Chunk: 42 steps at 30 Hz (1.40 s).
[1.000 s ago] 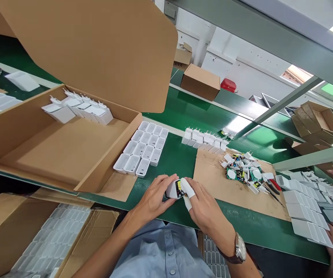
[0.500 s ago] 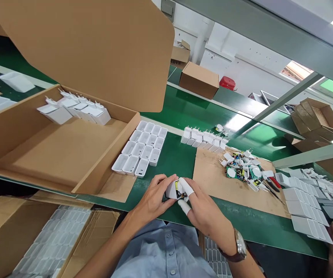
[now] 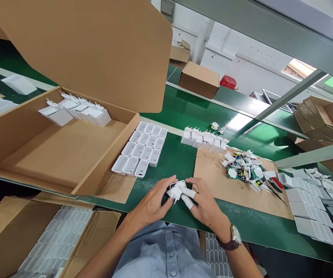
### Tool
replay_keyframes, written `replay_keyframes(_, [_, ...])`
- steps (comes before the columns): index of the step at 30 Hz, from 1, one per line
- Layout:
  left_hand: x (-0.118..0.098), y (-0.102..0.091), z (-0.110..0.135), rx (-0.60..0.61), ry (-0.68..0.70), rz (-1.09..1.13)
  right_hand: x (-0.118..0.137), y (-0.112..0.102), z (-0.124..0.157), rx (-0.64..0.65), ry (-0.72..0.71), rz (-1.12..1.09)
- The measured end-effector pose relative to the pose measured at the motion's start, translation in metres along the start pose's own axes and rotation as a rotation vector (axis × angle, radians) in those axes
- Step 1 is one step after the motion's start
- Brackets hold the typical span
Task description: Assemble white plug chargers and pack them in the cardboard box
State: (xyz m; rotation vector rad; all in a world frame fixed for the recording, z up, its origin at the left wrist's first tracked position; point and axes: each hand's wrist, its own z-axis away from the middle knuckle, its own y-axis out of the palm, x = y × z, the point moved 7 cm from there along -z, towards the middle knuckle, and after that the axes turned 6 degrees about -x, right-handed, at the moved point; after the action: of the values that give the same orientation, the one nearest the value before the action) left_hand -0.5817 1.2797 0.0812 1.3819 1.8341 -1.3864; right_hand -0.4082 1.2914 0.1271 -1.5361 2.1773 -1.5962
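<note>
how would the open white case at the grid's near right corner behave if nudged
The white case is probably light for its size, being open and hollow. It looks like rigid plastic, so likely stiff. Its flat-sided shape suggests it would slide rather than roll.

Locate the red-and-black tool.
In the head view, the red-and-black tool lies at the right edge of the cardboard sheet, between the heap of circuit parts and the rows of white cases.

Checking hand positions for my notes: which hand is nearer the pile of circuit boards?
Right. In the image, the right hand is below and left of the pile; the left hand is farther left.
</note>
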Motion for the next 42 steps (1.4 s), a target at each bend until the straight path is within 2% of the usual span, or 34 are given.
replay_keyframes(5, [0.000, -0.001, -0.001, -0.048, 0.014, 0.007, -0.004, 0.015, 0.001, -0.081, -0.059, -0.059])
replay_keyframes(10, [-0.001, -0.008, -0.001, -0.130, 0.012, 0.010, -0.004, 0.019, 0.005, -0.131, -0.034, -0.127])
replay_keyframes(16, [-0.017, -0.015, -0.005, -0.203, 0.172, 0.026, 0.005, 0.025, 0.019, -0.127, -0.045, -0.015])
replay_keyframes(24, [-0.006, -0.018, -0.002, -0.261, 0.074, 0.047, 0.001, 0.024, 0.018, -0.195, -0.029, -0.047])
replay_keyframes(29, [-0.012, -0.019, -0.002, -0.254, 0.075, 0.044, -0.004, 0.027, 0.016, -0.107, 0.045, -0.091])
replay_keyframes(32, [-0.013, -0.016, -0.003, -0.194, 0.040, 0.038, -0.001, 0.028, 0.013, -0.043, 0.024, -0.057])
replay_keyframes(34, [-0.014, -0.017, -0.003, -0.214, 0.066, 0.004, 0.001, 0.028, 0.010, -0.021, 0.013, -0.051])
replay_keyframes(37, [-0.017, -0.021, -0.002, -0.281, 0.119, -0.059, 0.000, 0.026, 0.008, -0.026, 0.032, -0.104])
replay_keyframes(42, [-0.018, -0.020, -0.004, -0.266, 0.117, -0.109, -0.005, 0.024, 0.012, -0.111, 0.053, -0.162])
